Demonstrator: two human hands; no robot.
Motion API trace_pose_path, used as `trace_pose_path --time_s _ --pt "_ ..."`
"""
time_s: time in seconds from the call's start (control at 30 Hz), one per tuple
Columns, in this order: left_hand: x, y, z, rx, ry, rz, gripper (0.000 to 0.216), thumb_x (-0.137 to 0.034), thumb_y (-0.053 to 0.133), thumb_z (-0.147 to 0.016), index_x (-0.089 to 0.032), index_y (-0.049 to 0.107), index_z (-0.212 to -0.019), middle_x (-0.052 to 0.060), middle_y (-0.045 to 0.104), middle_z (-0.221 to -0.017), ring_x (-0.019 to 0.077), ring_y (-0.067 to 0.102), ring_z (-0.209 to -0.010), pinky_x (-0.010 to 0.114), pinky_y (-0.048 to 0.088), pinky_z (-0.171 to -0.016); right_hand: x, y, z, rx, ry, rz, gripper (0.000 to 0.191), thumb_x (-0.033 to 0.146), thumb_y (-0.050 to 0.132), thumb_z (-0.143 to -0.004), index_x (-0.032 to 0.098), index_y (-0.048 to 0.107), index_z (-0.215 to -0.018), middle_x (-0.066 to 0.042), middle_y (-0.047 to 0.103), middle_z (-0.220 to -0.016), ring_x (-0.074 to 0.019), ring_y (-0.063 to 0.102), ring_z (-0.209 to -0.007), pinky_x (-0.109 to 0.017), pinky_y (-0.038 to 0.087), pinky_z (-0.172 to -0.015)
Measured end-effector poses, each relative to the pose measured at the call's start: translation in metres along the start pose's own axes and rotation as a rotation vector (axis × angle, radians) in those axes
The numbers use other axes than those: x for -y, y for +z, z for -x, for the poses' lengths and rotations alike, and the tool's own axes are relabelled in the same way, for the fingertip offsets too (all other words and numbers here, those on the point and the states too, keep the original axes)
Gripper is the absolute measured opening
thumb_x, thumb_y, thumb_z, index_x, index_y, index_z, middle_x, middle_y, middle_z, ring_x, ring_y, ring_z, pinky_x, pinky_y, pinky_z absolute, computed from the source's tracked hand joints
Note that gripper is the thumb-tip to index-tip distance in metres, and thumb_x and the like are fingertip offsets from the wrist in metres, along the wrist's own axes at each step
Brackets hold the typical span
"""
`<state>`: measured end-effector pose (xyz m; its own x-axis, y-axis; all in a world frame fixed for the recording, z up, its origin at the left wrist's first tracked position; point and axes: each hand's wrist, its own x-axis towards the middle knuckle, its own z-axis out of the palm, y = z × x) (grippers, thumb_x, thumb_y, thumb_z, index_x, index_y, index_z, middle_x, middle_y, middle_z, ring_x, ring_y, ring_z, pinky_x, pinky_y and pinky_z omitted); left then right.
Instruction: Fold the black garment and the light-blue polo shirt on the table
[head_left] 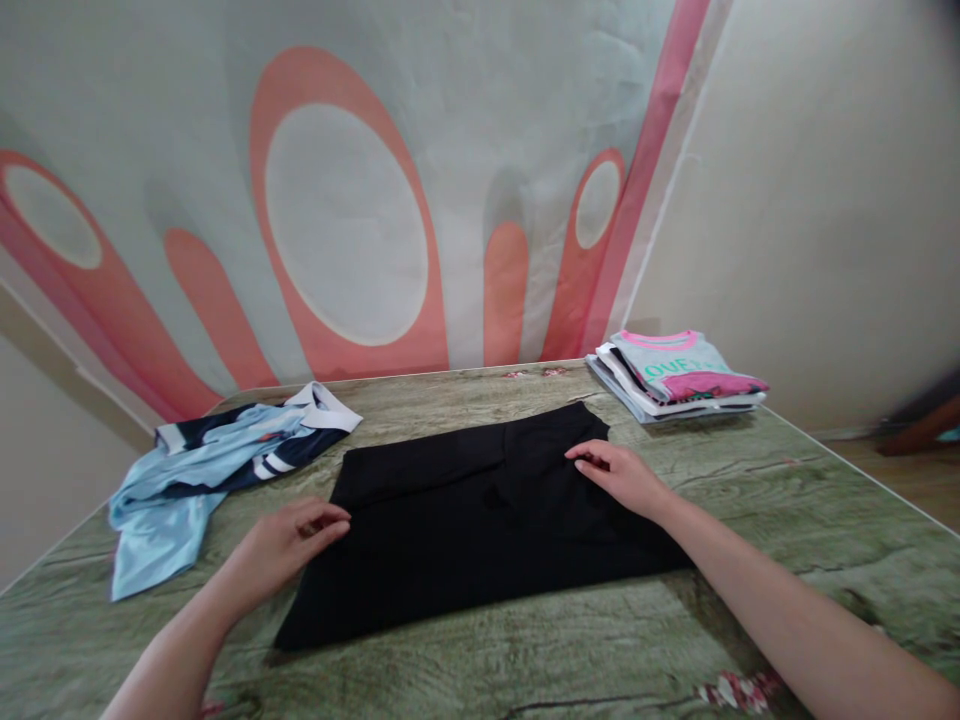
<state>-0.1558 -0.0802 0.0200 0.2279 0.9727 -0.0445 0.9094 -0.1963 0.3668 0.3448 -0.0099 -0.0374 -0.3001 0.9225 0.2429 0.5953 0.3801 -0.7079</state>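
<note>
A black garment [465, 550] lies partly folded into a long flat shape in the middle of the table, one strip turned over along its far side. My left hand [289, 545] is at the garment's left edge, fingers loosely bent with the thumb a little apart and no cloth visibly gripped. Over the right part of the cloth is my right hand [619, 475], its index finger stretched out and the other fingers slightly curled. Whether either hand's fingertips touch the fabric is hard to tell.
A crumpled light blue and navy shirt [247, 445] with a white collar lies at the left. At the back right sits a stack of folded clothes [675, 375], a grey and pink top uppermost. The wood-patterned table [810, 500] meets a patterned wall behind.
</note>
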Motion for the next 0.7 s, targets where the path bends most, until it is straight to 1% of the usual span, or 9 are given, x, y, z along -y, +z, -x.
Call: trace_pose_path --time_s 0.07,0.17,0.27,0.37,0.43,0.5,0.57,0.63,0.7 --pt "0.000 -0.001 0.001 0.075 0.029 0.005 0.037 -0.055 0.055 -0.084 -0.023 0.067 -0.098 0.003 0.067 -0.097 0.0210 0.061 -0.087 0.027 0.045 -0.076 0.001 -0.001 0.001 0.005 -0.016 0.006 0.025 0.035 0.052 -0.089 0.023 0.067 -0.106 -0.003 0.068 -0.097 -0.0171 0.060 -0.079 -0.031 0.046 -0.073" --pt "-0.001 -0.002 0.003 0.132 0.064 -0.014 0.035 -0.054 0.063 -0.079 -0.021 0.064 -0.088 0.002 0.065 -0.089 0.0204 0.059 -0.083 0.027 0.044 -0.074 0.003 -0.001 0.002 0.010 -0.042 0.035 0.026 0.036 0.055 -0.088 0.024 0.066 -0.108 -0.003 0.067 -0.097 -0.0162 0.058 -0.076 -0.030 0.045 -0.070" --pt "-0.004 -0.005 0.006 0.168 0.073 0.015 0.032 -0.052 0.062 -0.080 -0.020 0.061 -0.083 0.001 0.063 -0.087 0.0194 0.057 -0.080 0.027 0.044 -0.071 0.005 -0.002 0.002 0.007 -0.075 0.058 0.026 0.035 0.059 -0.087 0.024 0.065 -0.110 -0.003 0.066 -0.097 -0.0155 0.057 -0.073 -0.029 0.044 -0.069" --pt "-0.007 -0.011 0.011 0.187 0.034 0.093 0.031 -0.051 0.058 -0.083 -0.021 0.058 -0.085 0.000 0.063 -0.085 0.0186 0.056 -0.077 0.027 0.044 -0.070 0.006 -0.002 0.002 0.022 -0.117 0.041 0.022 0.033 0.058 -0.089 0.025 0.067 -0.107 -0.003 0.066 -0.097 -0.0160 0.058 -0.076 -0.029 0.045 -0.070" --pt "-0.009 -0.013 0.012 0.181 0.008 0.157 0.031 -0.052 0.056 -0.085 -0.021 0.056 -0.087 0.000 0.061 -0.084 0.0182 0.055 -0.076 0.026 0.044 -0.069 0.006 -0.003 0.002 0.007 -0.148 0.009 0.019 0.031 0.055 -0.090 0.026 0.068 -0.104 -0.003 0.065 -0.097 -0.0172 0.060 -0.083 -0.030 0.046 -0.073" --pt "-0.010 -0.012 0.011 0.147 -0.011 0.223 0.031 -0.052 0.054 -0.086 -0.021 0.055 -0.090 0.000 0.061 -0.085 0.0184 0.056 -0.078 0.026 0.045 -0.069 0.007 -0.003 0.003 -0.046 -0.173 -0.013 0.018 0.028 0.053 -0.091 0.025 0.068 -0.101 -0.004 0.064 -0.099 -0.0187 0.060 -0.091 -0.031 0.046 -0.078" --pt "-0.009 -0.009 0.008 0.105 -0.026 0.279 0.031 -0.051 0.053 -0.087 -0.022 0.055 -0.096 0.000 0.062 -0.091 0.0194 0.057 -0.085 0.026 0.046 -0.075 0.007 -0.004 0.004 -0.097 -0.189 -0.015 0.019 0.026 0.051 -0.092 0.025 0.068 -0.101 -0.005 0.063 -0.101 -0.0196 0.059 -0.095 -0.032 0.046 -0.081" --pt "-0.008 -0.004 0.005 0.087 -0.033 0.314 0.031 -0.050 0.053 -0.087 -0.022 0.056 -0.102 0.001 0.063 -0.098 0.0207 0.058 -0.093 0.027 0.046 -0.081 0.008 -0.004 0.004 -0.096 -0.200 -0.003 0.020 0.024 0.049 -0.092 0.024 0.068 -0.100 -0.006 0.062 -0.100 -0.0195 0.059 -0.094 -0.032 0.046 -0.082" --pt "-0.004 0.000 0.003 0.099 -0.030 0.322 0.031 -0.048 0.054 -0.087 -0.023 0.057 -0.105 0.002 0.064 -0.102 0.0214 0.058 -0.097 0.028 0.045 -0.084 0.008 -0.004 0.004 -0.070 -0.205 0.015 0.020 0.022 0.048 -0.092 0.023 0.067 -0.099 -0.005 0.062 -0.099 -0.0186 0.059 -0.091 -0.031 0.046 -0.079"
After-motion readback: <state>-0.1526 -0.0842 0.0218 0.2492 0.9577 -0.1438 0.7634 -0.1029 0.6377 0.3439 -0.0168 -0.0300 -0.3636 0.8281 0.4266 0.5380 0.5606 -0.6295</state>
